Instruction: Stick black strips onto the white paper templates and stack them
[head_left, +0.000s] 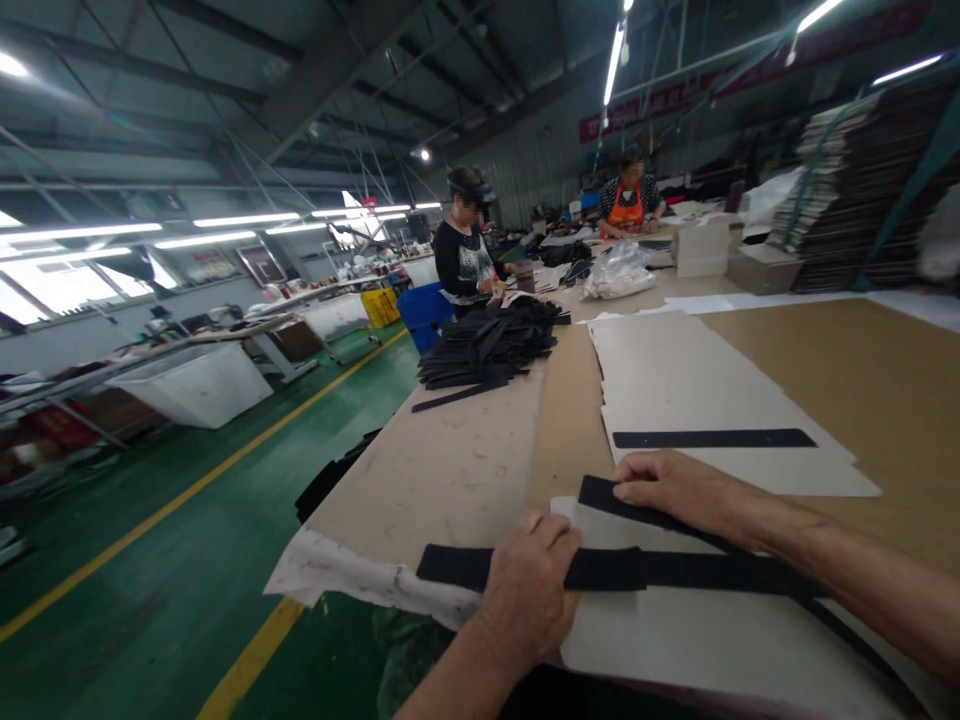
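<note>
"Any writing over there?"

"A red banner point(667, 100) hangs toward two o'clock, its pale lettering too blurred to read."

"And the hands?"

"Apart. The right hand point(667, 483), at four o'clock, has thumb and fingers closed on the end of an upper black strip point(598, 496), which runs down beneath the forearm. The left hand point(529, 582), near half past five, lies over a lower black strip point(454, 567), fingers bent and close together; whether it grips or only presses, I cannot tell."

"On what?"

"A near pale sheet point(697, 640) at five, on a tan table point(472, 470). A farther pale sheet point(675, 365) at three bears a flat black strip point(712, 438)."

"The room?"

"A heap of black strips point(487, 347) at dead centre, a co-worker point(465, 255) at twelve, another in an orange apron point(627, 212) past one, green floor point(150, 620) toward eight."
</note>
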